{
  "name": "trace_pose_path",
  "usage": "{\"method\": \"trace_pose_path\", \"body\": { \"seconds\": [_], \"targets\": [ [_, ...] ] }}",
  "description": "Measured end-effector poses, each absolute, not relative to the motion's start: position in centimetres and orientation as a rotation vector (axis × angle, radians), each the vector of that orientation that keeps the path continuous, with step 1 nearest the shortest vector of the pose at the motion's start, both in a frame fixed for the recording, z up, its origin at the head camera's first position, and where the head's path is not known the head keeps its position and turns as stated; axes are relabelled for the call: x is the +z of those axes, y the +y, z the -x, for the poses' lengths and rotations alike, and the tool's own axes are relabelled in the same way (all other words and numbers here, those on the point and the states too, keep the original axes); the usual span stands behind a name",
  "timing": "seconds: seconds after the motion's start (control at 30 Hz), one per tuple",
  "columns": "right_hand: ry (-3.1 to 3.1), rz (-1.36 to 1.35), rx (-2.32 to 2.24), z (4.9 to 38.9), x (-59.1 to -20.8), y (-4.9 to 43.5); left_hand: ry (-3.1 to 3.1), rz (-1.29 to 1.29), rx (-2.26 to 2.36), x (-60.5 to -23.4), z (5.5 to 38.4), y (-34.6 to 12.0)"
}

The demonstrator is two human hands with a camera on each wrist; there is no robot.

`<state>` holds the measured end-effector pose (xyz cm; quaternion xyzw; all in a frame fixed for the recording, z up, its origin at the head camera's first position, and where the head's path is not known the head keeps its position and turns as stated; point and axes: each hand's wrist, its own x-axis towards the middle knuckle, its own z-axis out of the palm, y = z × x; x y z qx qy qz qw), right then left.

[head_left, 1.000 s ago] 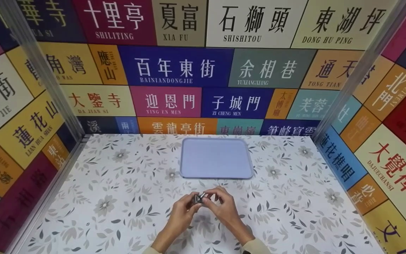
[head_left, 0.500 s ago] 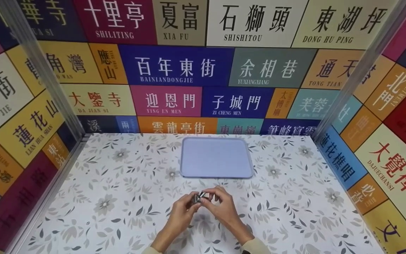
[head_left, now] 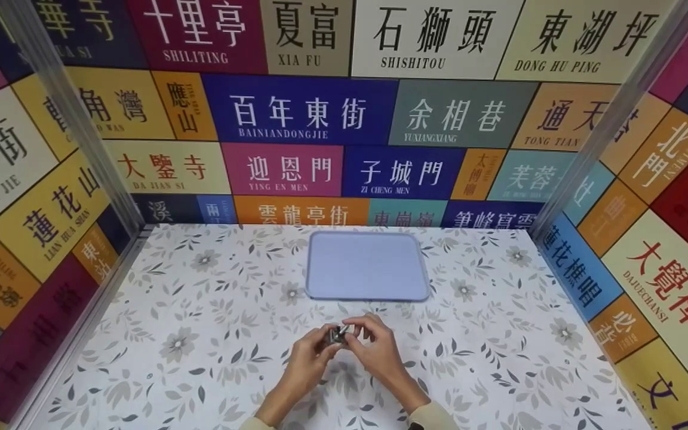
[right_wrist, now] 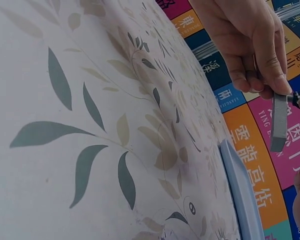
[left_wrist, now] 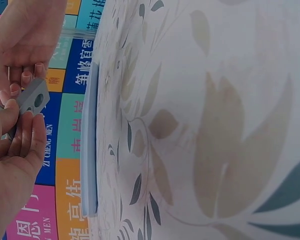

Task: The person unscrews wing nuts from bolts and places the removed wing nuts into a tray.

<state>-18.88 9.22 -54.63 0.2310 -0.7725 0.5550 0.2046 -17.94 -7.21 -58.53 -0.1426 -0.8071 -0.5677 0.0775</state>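
In the head view, my left hand [head_left: 308, 355] and right hand [head_left: 377, 349] meet above the near part of the table. Between their fingertips is a small grey metal block [left_wrist: 32, 100], dark and shiny in the head view. The left wrist view shows a round hole through it. My left thumb and fingers pinch one end of the block. My right thumb and index finger pinch a lighter piece at its other side. A short dark piece [right_wrist: 295, 100] shows beside the block in the right wrist view. Fingers hide the rest, so I cannot tell its exact kind.
Beyond the hands lies a flat lavender tray [head_left: 366, 267] with a low rim. A white leaf-and-flower cloth [head_left: 200, 334] covers the table. Panels with colourful sign lettering [head_left: 296, 113] stand behind and at both sides, joined at clear corner posts [head_left: 81, 119].
Both hands stay in place over the table. The small metal piece between the fingertips shows at a slightly different angle. The tray has not moved.
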Motion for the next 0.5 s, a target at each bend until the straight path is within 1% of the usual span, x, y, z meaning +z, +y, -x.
{"method": "trace_pose_path", "body": {
  "seconds": [0.27, 0.5],
  "targets": [
    [-2.114, -0.659, 1.52, 19.07, -54.79, 9.21, -2.407, 0.428, -1.686, -58.35, 17.96, -7.19],
    [-2.136, -0.614, 1.564, 19.13, -55.03, 9.21, -2.396, 0.421, -1.692, -58.28, 17.9, -7.17]
  ]
}}
